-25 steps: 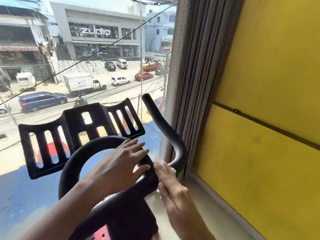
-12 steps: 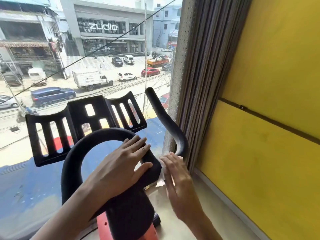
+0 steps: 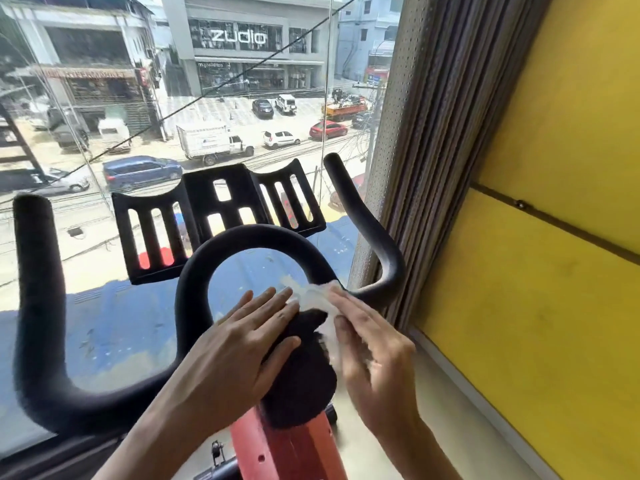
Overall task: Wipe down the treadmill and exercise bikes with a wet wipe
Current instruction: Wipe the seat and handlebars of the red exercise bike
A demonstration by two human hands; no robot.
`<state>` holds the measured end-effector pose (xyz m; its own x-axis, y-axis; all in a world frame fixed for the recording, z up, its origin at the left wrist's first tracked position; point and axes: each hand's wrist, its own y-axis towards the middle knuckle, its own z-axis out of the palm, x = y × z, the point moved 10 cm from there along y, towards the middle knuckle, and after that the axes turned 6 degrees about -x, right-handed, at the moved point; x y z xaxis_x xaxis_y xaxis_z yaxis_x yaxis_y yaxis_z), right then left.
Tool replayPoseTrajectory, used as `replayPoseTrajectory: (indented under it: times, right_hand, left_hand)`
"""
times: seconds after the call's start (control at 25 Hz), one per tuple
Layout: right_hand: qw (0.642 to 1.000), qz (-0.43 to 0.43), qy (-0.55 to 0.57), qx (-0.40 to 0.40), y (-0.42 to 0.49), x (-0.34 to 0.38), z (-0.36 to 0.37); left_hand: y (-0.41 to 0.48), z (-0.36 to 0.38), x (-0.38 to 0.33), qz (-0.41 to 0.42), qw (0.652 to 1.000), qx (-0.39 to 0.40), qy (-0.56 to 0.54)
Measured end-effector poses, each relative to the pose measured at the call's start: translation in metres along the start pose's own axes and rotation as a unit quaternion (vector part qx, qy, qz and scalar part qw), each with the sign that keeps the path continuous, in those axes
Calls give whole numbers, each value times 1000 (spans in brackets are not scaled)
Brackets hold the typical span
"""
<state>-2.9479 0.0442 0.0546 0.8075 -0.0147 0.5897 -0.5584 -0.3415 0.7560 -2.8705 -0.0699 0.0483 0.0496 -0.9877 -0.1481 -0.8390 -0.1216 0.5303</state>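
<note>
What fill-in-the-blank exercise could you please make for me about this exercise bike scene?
The right hand presses a white ____ against the black handlebar. The left hand lies flat on the handlebar, holding ____. The frame below the handlebar is ____. The wall on the right is ____.
Missing words: wipe; nothing; red; yellow.

The pale floor [image 3: 450,417] meets the yellow wall [image 3: 554,306], and the red post [image 3: 287,452] of the exercise bike [image 3: 249,237] rises above it.
</note>
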Motion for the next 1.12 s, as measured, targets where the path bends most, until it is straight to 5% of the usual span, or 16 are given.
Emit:
replayPoseTrajectory:
  times: [0.16,0.36,0.64,0.88,1.12]
  right_hand:
    - [992,60,-61,90,11,-21,39]
    - [992,16,-121,-11,-10,0,30]
    - [986,-51,-157,1,-3,47,41]
    - [976,-147,-52,151,-51,112,110]
    - [929,-259,-102,245,-56,82,109]
  left_hand:
    - [-28,-24,10,-32,998,-48,16]
    - [-66,-39,29,-92,991,-96,20]
    - [-106,-54,45,-142,982,-120,28]
    - [-121,-59,52,-178,972,-154,22]
    - [-132,-67,59,-204,963,-172,25]
